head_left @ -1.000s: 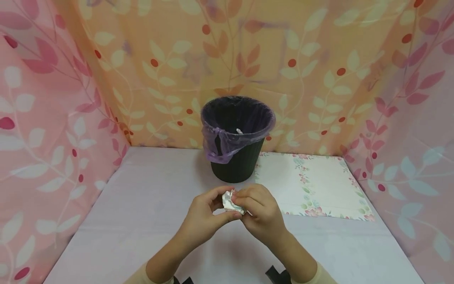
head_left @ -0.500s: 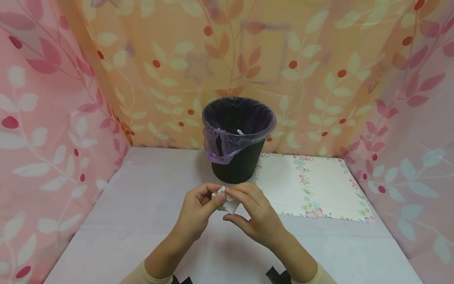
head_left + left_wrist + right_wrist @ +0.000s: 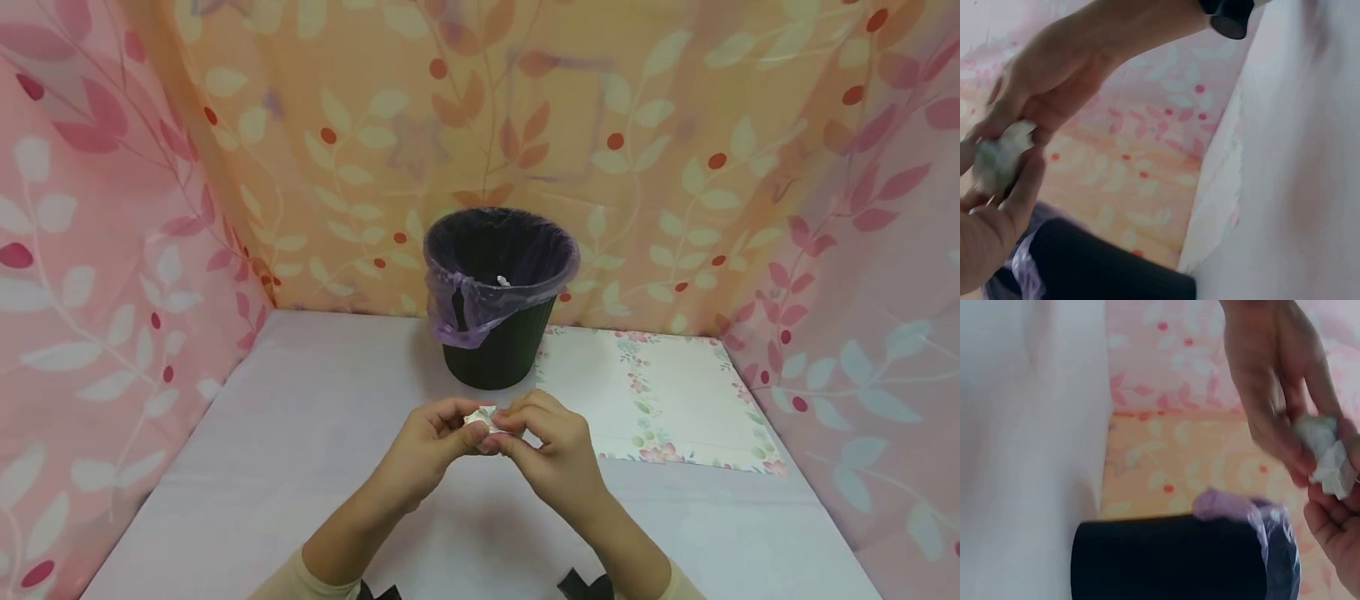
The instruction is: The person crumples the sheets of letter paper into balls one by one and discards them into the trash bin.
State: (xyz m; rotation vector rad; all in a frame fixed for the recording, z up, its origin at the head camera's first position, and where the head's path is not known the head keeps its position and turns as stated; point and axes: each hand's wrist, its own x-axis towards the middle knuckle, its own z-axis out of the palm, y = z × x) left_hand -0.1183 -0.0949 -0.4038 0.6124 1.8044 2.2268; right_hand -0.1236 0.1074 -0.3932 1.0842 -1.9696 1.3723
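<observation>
Both hands meet above the middle of the table and hold a small crumpled white paper ball (image 3: 482,417) between them. My left hand (image 3: 467,429) pinches it from the left, thumb under and fingers curled over. My right hand (image 3: 512,432) pinches it from the right with curled fingers. Most of the ball is hidden by the fingers in the head view. The left wrist view shows the paper ball (image 3: 997,156) squeezed between fingertips, and in the right wrist view the paper ball (image 3: 1325,453) looks wrinkled. A black bin (image 3: 498,350) with a purple liner (image 3: 465,304) stands just behind the hands.
A floral-bordered sheet of paper (image 3: 675,392) lies flat on the table (image 3: 262,467), right of the bin. Something small and white (image 3: 503,281) lies inside the bin. Leaf-patterned curtains (image 3: 112,250) close in the table on the left, back and right.
The right hand's fingers loosened and spread half a second ago, then curled back onto the ball. The ball now looks smaller and more covered. The hands stay in nearly the same place.
</observation>
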